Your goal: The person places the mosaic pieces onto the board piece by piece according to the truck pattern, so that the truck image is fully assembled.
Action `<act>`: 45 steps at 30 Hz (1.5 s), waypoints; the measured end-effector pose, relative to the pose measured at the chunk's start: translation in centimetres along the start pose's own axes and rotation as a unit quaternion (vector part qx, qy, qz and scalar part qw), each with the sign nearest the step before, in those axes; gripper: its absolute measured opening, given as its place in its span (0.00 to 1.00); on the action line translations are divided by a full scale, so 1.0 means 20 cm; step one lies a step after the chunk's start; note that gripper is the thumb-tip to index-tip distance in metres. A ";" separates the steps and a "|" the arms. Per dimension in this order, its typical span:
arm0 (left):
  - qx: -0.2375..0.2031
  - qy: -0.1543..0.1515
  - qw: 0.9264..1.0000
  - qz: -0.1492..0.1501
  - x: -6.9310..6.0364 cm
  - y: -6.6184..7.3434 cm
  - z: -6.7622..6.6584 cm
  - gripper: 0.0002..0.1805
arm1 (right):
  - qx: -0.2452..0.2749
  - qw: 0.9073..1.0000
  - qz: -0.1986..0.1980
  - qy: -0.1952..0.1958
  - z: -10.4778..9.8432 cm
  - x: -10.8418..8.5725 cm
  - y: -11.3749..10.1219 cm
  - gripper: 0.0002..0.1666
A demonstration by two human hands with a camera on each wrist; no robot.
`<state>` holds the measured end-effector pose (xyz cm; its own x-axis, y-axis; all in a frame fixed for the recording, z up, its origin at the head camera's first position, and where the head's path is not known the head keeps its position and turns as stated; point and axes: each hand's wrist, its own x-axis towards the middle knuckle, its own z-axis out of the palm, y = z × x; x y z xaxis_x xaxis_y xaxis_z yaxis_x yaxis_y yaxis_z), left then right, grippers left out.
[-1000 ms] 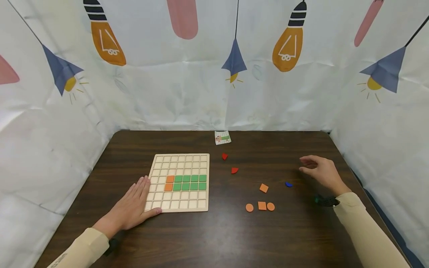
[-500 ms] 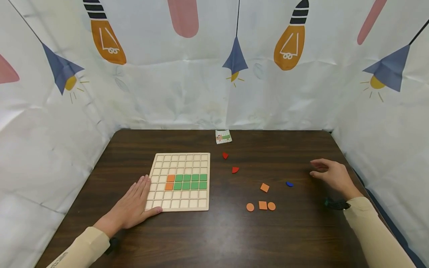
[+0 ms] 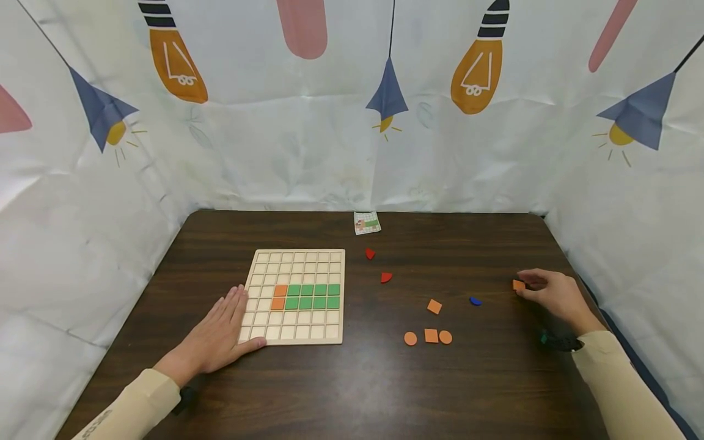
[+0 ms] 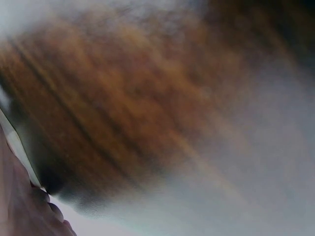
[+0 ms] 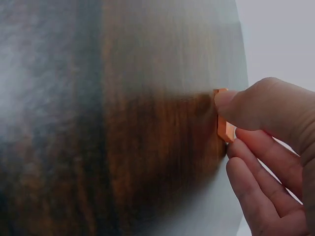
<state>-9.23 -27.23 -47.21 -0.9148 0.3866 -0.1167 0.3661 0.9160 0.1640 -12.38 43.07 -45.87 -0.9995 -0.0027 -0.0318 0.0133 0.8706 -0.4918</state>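
Note:
A pale wooden grid board [image 3: 297, 267] lies on the dark table, with two orange squares [image 3: 279, 296] and several green squares [image 3: 313, 296] in its middle rows. Flat beside and against its left edge, my left hand [image 3: 214, 336] has its fingers straight and its thumb at the lower corner. Only part of that hand shows in the left wrist view. At the table's right side my right hand [image 3: 555, 298] pinches an orange square tile [image 3: 518, 285] between thumb and fingertips. The right wrist view shows the tile [image 5: 226, 129] edge-on, partly hidden by the thumb.
Between board and right hand lie two red pieces [image 3: 387, 277], a blue piece [image 3: 475, 301], two loose orange squares [image 3: 434, 306] and two orange discs [image 3: 410, 338]. A small patterned card [image 3: 366, 223] lies at the back edge. Printed cloth [image 3: 264, 153] surrounds the table.
My right hand has moved right and slightly toward me, and an orange square tile now shows at its fingertips. My left hand has stayed against the board.

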 end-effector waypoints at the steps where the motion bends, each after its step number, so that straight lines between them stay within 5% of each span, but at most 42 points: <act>1: 0.002 0.001 1.000 0.000 0.00 0.00 0.00 0.63 | 0.000 1.000 0.002 -0.002 0.00 0.00 0.00 0.29; 23: 0.001 0.003 1.000 0.002 -0.01 0.01 -0.01 0.63 | 0.000 0.999 -0.038 0.034 0.02 0.02 -0.07 0.20; 45: 0.015 0.014 1.000 0.000 -0.03 0.02 -0.03 0.61 | 0.049 0.991 -0.123 0.029 0.23 0.28 -0.55 0.18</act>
<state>-8.64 -27.04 -46.57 -0.9190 0.3842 -0.0885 0.3713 0.9189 0.1336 -18.06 31.30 -44.64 -0.9730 -0.1775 0.1478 -0.2302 0.7953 -0.5608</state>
